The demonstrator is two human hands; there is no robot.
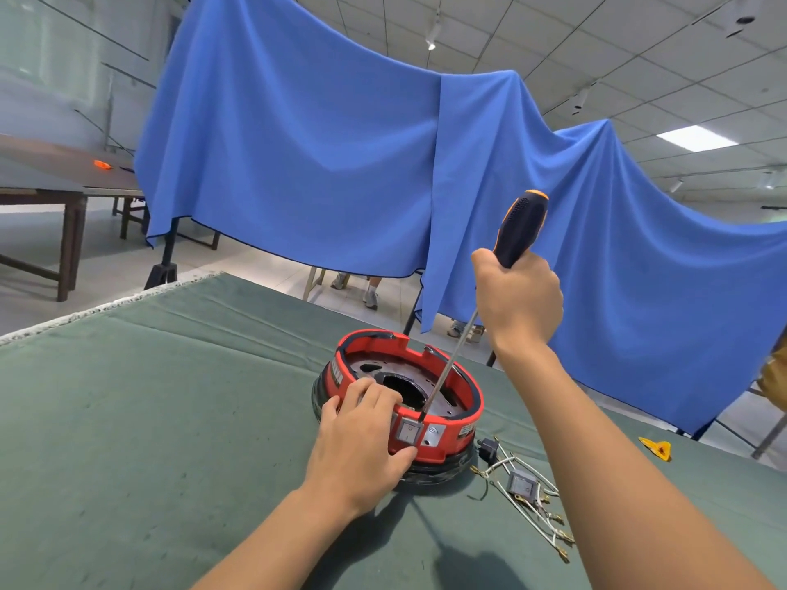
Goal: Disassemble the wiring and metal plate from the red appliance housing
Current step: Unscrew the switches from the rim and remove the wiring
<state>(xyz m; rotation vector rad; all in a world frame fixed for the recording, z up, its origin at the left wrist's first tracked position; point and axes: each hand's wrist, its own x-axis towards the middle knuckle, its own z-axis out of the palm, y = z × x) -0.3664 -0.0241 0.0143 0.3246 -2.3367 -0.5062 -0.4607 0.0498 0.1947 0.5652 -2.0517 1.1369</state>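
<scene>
On the green cloth-covered table (162,419), right in front of you, sits the red appliance housing (462,413), open side up, with the metal plate (374,370) showing inside its ring. Your left hand (362,445) clamps the near-left rim, fingers curled over the top edge, thumb pressed against the outer wall just beside the grey rocker switch (409,432). Your right hand (517,298) is up high, fist wrapped tight around the black-and-orange screwdriver (517,229), its long shaft slanting down across the opening, tip touching the rim at the switch's upper corner. Just to the right of the housing lies a loose bundle of white wiring (538,511) with brass terminals, a second grey switch (523,483) and a small black plug (486,448) among it. Farther right, a yellow tool (656,447) rests on the cloth. Beyond the table hangs a blue drape (319,163), with someone's shoes (370,298) showing beneath it.
</scene>
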